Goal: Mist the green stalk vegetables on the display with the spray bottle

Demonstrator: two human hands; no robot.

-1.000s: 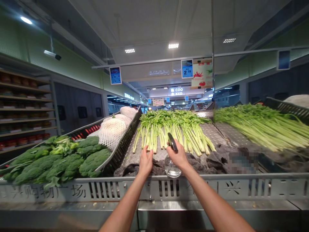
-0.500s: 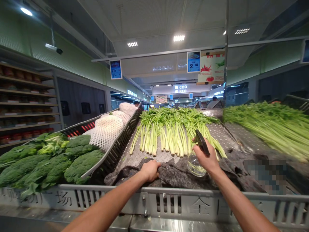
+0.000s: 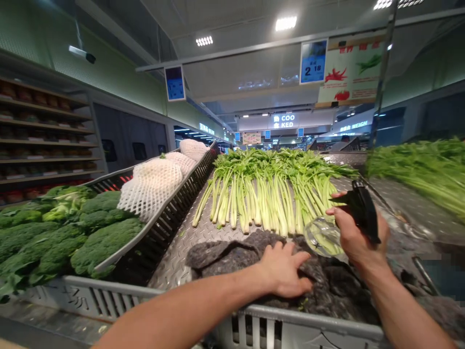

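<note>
My left hand [image 3: 285, 271] lies with its fingers spread on a bunched dark grey cloth [image 3: 221, 254]. In my right hand [image 3: 363, 249] is a spray bottle [image 3: 323, 237] with a clear body and a black trigger head; my fingers are wrapped round the head. The bottle is tilted above the cloth, beside the lower ends of the celery [image 3: 269, 203]. The celery is laid in a row on a metal tread-plate shelf [image 3: 181, 247], stalk ends toward me and leaves at the back.
A black plastic crate [image 3: 181, 206] on the left holds broccoli [image 3: 105, 242] and pale produce in white foam nets [image 3: 152, 184]. A grey slotted rail [image 3: 98, 295] runs along the front. A mirror [image 3: 417, 174] on the right reflects the celery. Price signs [image 3: 314, 60] hang overhead.
My left hand has moved right along the cloth and its fingers have spread. My right hand has carried the spray bottle to the right. The cloth's left end has shifted right, and the view has changed.
</note>
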